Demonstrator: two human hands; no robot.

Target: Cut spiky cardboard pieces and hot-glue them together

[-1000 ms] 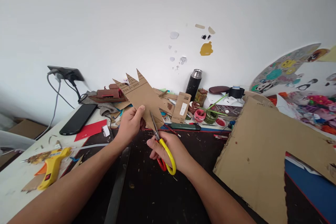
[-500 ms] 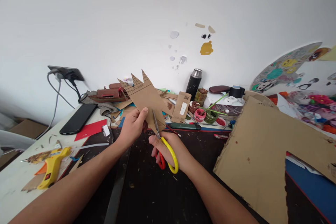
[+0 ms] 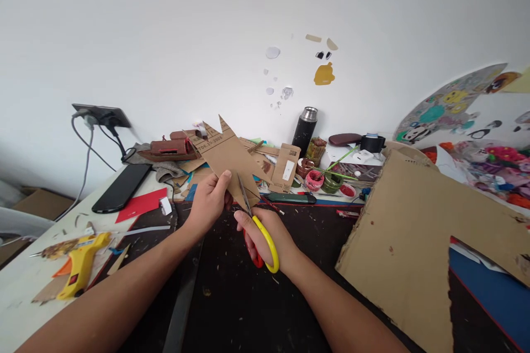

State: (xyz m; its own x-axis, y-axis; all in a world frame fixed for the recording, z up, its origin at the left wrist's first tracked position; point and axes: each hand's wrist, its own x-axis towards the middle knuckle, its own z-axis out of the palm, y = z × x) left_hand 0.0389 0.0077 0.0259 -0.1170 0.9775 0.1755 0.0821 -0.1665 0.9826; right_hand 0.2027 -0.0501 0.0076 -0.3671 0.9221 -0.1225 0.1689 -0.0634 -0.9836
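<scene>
A piece of brown cardboard (image 3: 232,157) with several pointed teeth along its upper edge and printed text is pinched by my left hand (image 3: 210,197), thumb on the near face. My right hand (image 3: 265,234) is closed around the handles of scissors (image 3: 268,242), one loop yellow and the other red. The scissor blades lie at the cardboard's lower part, one blade in front of it. Part of the red loop is hidden behind my fingers.
At the right leans a large cardboard sheet (image 3: 397,237) with a notch cut out. A yellow glue gun (image 3: 83,265) lies on the left. Paint jars (image 3: 314,180), a black thermos (image 3: 305,132) and a green cutter knife (image 3: 290,197) stand or lie along the back. A metal ruler (image 3: 182,298) rests on the dark mat.
The cardboard's toothed top has tilted slightly down and left. The scissor handles have come closer together, with the red loop shifting toward the yellow one. Both hands keep their grips.
</scene>
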